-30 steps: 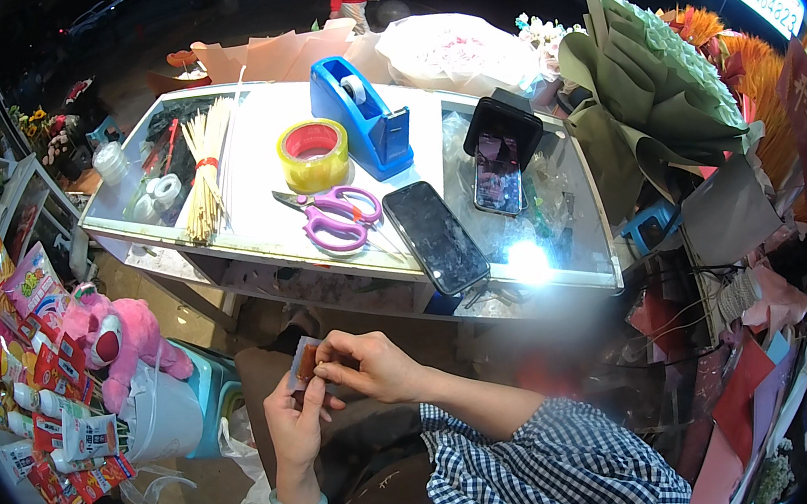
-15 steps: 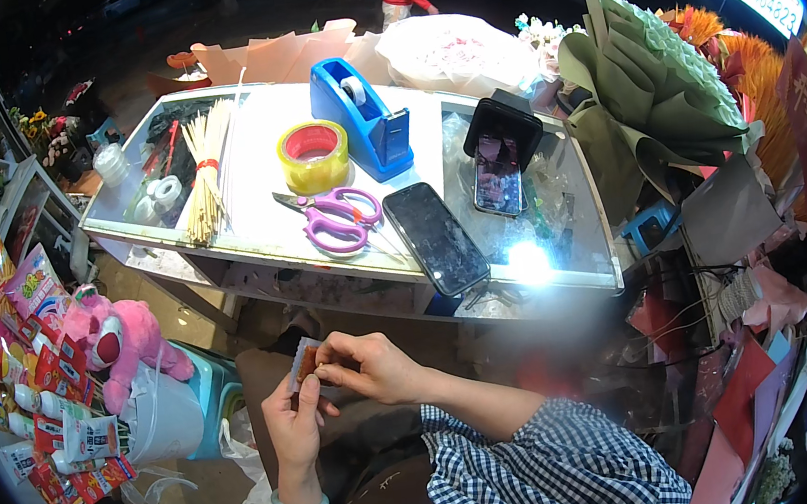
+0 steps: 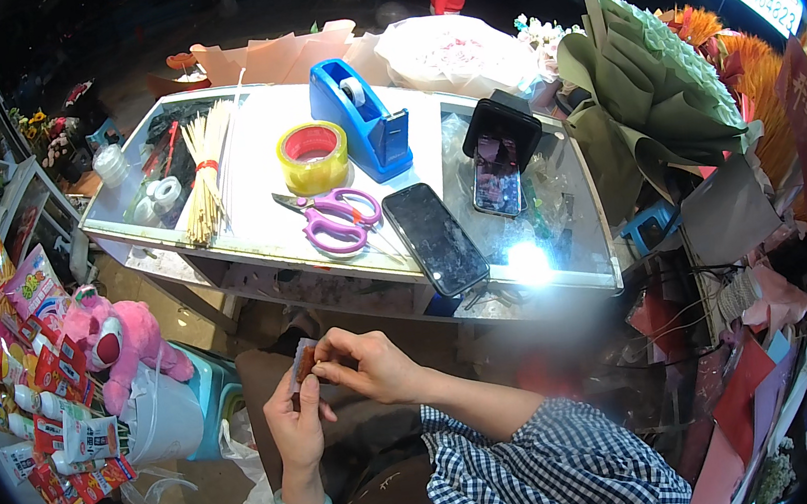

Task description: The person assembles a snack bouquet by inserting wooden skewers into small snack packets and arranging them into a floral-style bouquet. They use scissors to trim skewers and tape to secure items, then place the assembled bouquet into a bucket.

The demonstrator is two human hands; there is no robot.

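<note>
Above my lap, my left hand (image 3: 297, 428) is closed on a small flat packet (image 3: 304, 361), reddish-brown with a pale, see-through edge. Its thumb presses against the packet's near face. My right hand (image 3: 376, 368) meets it from the right, fingers bent and pinched together at the packet's right side. What lies between the right fingertips is too small and covered to make out. On the table beyond my hands are purple-handled scissors (image 3: 340, 224), a dark phone (image 3: 435, 239), a roll of yellow tape (image 3: 315, 170) and a blue tape dispenser (image 3: 362, 121).
The glass-topped table (image 3: 269, 263) also bears a bundle of thin sticks (image 3: 204, 181) and a propped phone (image 3: 497, 172) near a bright light (image 3: 529, 263). A pink plush toy (image 3: 127, 338) and snack packs sit left. A green-wrapped bouquet (image 3: 640, 82) stands right.
My hands and the packet keep nearly the same place and pose. In the background, a person in red has walked to the right.
</note>
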